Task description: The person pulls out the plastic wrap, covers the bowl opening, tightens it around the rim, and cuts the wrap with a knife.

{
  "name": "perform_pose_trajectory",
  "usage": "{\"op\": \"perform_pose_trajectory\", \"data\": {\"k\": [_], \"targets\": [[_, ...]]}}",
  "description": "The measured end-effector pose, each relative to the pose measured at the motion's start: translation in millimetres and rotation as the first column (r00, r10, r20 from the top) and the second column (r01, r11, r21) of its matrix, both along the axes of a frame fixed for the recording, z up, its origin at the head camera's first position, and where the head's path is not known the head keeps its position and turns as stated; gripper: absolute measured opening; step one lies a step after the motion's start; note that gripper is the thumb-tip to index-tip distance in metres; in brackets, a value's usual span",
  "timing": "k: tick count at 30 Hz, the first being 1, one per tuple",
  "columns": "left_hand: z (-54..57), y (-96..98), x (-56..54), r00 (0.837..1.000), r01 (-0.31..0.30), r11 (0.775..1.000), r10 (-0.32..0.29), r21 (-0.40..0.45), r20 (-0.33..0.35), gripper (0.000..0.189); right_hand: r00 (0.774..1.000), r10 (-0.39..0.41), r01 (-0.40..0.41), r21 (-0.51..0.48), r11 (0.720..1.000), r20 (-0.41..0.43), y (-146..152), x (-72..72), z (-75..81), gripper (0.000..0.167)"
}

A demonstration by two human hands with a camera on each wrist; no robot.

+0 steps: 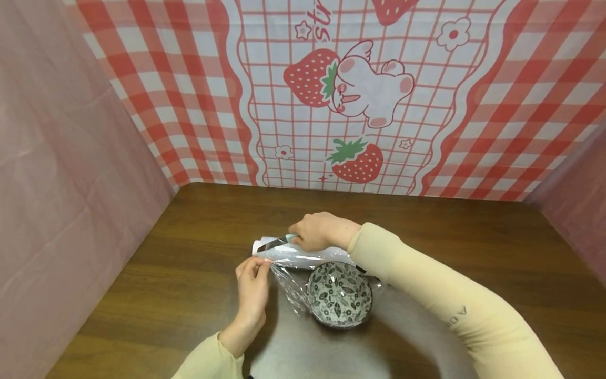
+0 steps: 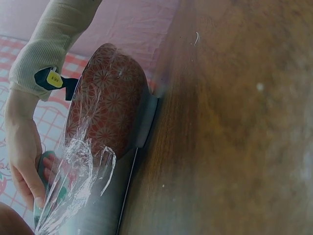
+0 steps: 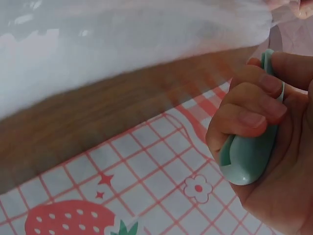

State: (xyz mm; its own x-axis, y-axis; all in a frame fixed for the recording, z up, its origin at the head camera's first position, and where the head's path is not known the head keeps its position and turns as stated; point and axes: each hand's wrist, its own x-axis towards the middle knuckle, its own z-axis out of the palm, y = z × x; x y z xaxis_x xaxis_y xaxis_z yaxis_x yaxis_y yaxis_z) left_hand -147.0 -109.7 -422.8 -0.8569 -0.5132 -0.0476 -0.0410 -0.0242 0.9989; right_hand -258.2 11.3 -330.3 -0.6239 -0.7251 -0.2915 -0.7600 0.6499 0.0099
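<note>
My left hand (image 1: 252, 289) pinches a bunched edge of clear plastic wrap (image 1: 292, 290) at the left end of a white roll of plastic wrap (image 1: 303, 258). From there the film runs over a bowl (image 1: 339, 296) with a leaf-and-flower pattern inside; its reddish outer wall shows in the left wrist view. Above the roll, my right hand (image 1: 321, 231) grips a knife by its mint-green handle (image 3: 252, 154), fingers wrapped around it. The dark blade (image 1: 273, 244) points left along the roll, close to the left fingertips. Whether it touches the film I cannot tell.
Everything stands on a brown wooden table (image 1: 199, 295). Behind its far edge hangs a red-and-white checked cloth (image 1: 203, 105) with strawberries, and a pink curtain (image 1: 85, 173) closes off the left side. The right forearm reaches across beside the bowl.
</note>
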Motion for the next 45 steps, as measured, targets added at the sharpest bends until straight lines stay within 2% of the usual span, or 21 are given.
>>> {"op": "perform_pose_trajectory", "data": {"k": [12, 20, 26, 34, 45], "targets": [[1.0, -2.1, 0.2, 0.999, 0.020, 1.000, -0.020, 0.010, 0.032, 0.014, 0.999, 0.037, -0.036, 0.051, 0.998, -0.015, 7, -3.3, 3.6, 0.021], [0.4, -0.3, 0.2, 1.000, 0.030, 0.999, -0.030, 0.017, 0.003, 0.013, 0.998, 0.049, -0.052, 0.082, 0.995, 0.041, 0, -1.6, 1.7, 0.030], [1.1, 0.3, 0.6, 1.000, 0.030, 0.999, -0.029, 0.028, -0.010, 0.014, 0.999, 0.046, -0.048, 0.100, 0.994, 0.020, 3, 1.1, 5.8, 0.028], [1.9, -1.3, 2.1, 0.993, 0.065, 0.998, -0.064, 0.003, -0.096, 0.013, 0.999, 0.046, -0.046, 0.112, 0.993, -0.006, 10, 0.5, 6.2, 0.027], [1.9, -4.1, 0.2, 0.992, 0.082, 0.996, -0.078, 0.045, -0.095, 0.014, 0.999, 0.052, -0.052, 0.093, 0.994, -0.002, 25, 4.1, 7.2, 0.025]]}}
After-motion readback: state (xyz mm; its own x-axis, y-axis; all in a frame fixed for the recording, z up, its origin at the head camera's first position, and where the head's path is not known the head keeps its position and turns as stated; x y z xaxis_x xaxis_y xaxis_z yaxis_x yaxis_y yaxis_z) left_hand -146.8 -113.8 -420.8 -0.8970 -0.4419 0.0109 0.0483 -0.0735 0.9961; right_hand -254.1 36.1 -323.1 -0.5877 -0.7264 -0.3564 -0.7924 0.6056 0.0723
